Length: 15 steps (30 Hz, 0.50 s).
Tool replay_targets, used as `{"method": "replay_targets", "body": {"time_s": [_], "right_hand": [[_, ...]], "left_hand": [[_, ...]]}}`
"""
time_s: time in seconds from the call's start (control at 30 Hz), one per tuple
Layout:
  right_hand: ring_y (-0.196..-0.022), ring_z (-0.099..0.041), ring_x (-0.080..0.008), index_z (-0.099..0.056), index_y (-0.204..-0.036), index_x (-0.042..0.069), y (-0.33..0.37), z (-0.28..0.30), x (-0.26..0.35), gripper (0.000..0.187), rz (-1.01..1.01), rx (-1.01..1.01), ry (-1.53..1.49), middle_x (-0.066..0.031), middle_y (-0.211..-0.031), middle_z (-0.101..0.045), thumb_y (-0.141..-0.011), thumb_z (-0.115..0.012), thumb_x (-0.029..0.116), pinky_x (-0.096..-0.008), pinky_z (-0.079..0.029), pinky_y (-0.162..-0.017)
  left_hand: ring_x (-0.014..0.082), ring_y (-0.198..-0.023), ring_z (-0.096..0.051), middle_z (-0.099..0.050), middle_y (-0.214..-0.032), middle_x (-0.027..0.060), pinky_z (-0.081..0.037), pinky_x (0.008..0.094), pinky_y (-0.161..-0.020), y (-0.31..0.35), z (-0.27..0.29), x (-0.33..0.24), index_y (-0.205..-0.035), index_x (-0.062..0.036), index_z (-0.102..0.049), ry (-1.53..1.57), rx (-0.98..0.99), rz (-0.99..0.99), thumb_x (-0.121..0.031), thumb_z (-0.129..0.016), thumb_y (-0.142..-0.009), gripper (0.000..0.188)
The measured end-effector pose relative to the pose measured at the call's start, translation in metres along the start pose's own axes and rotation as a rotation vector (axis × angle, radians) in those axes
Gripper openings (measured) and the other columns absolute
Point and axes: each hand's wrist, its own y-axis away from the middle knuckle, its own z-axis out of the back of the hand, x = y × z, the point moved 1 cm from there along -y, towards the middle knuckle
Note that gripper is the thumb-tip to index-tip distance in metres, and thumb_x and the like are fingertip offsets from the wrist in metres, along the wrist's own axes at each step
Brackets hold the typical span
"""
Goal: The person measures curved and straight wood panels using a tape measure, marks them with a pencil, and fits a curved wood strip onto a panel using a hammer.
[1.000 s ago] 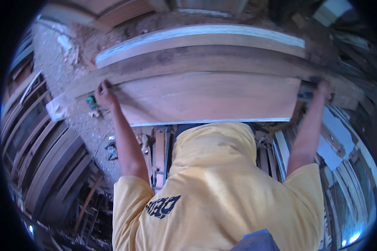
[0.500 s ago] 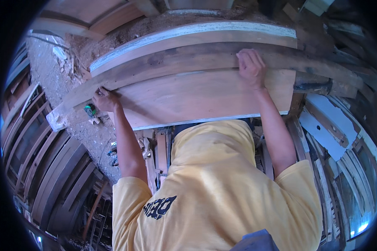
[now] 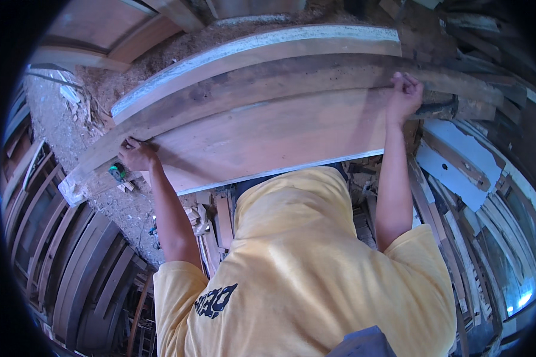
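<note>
A long, dark-weathered wooden plank point(image 3: 250, 89) lies lengthwise over a paler wooden panel point(image 3: 280, 128) that has whitish edges. My left hand point(image 3: 138, 154) is at the plank's near edge toward its left end, fingers curled over it. Over at the right, my right hand point(image 3: 405, 98) is closed at the plank's near edge, beside the panel's right end. Its fingertips are pressed together, and whatever they may pinch is too small to make out.
A green and black tape measure point(image 3: 117, 172) lies below my left hand. Stacked timber point(image 3: 83, 262) fills the left side, and strips point(image 3: 467, 262) lie at the right near a white board point(image 3: 458, 163). Framed wooden panels point(image 3: 101, 30) rest at the far left. Scraps litter the ground.
My right hand has slid right along the plank's near edge, from over the panel to its right end. The left hand stays at its place on the plank. The view has shifted slightly.
</note>
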Motion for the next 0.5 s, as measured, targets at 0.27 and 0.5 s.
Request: {"method": "replay_targets", "body": {"time_s": [0.27,0.5], "right_hand": [[-0.088,-0.072,-0.0173,-0.064,-0.102,-0.006,-0.021,0.016,-0.018,0.011,0.108,0.022,0.108,-0.0151,-0.096,-0.074,-0.097,-0.064,0.004,-0.0271,-0.055,-0.083],[-0.092,-0.068,-0.0206,-0.068,-0.108,-0.004,-0.004,-0.012,-0.016,0.018,0.073,0.127,0.516,-0.0141,-0.096,-0.074,-0.094,-0.067,0.007,-0.0333,-0.054,-0.087]], "left_hand": [[0.0379,-0.094,-0.064,-0.067,-0.102,0.0179,-0.05,0.0495,-0.081,0.001,-0.006,0.0,-0.1,-0.0037,-0.07,0.061,-0.012,-0.001,-0.037,-0.061,-0.096,0.035],[0.0347,-0.086,-0.064,-0.067,-0.096,0.0166,-0.051,0.0464,-0.074,-0.014,0.021,0.053,-0.109,-0.0069,-0.067,-0.07,0.021,-0.08,-0.037,-0.062,-0.093,0.035]]}}
